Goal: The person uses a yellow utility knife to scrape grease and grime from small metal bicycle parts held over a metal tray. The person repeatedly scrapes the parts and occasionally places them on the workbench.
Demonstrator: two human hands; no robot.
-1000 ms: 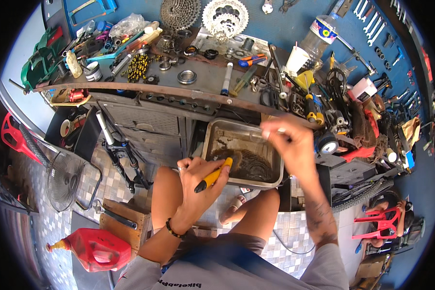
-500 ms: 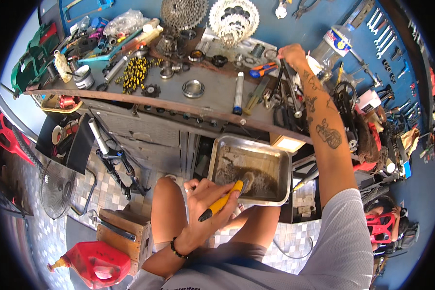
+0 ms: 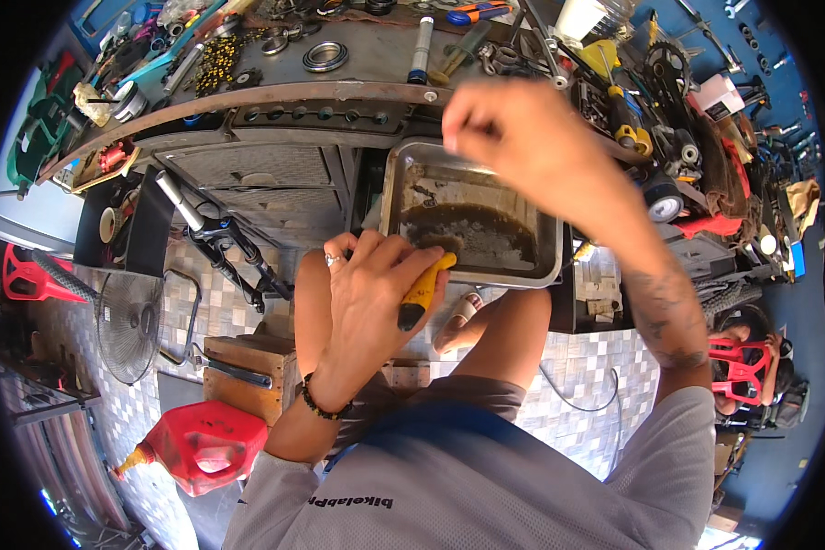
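Observation:
My left hand (image 3: 368, 286) is wrapped round the yellow and black handle of a brush (image 3: 422, 291). It is at the near left rim of a metal tray (image 3: 559, 240), and the brush head points into the tray. Dark, murky liquid (image 3: 467, 231) with pale froth lies in the tray. Smeared by motion, my right hand (image 3: 513, 128) is above the tray's far edge, close to the bench front. Whether those fingers hold anything does not show.
Beyond the tray is a workbench (image 3: 284, 78) with a bearing ring (image 3: 325, 57), a yellow-black chain (image 3: 218, 66) and several tools. A bicycle fork (image 3: 229, 240), a fan (image 3: 130, 325) and a red jug (image 3: 206, 447) stand left. Another person (image 3: 772, 357) shows at far right.
My right hand has come back from the tools on the bench to above the tray. My left hand still grips the brush, now more upright. The view has tilted lower.

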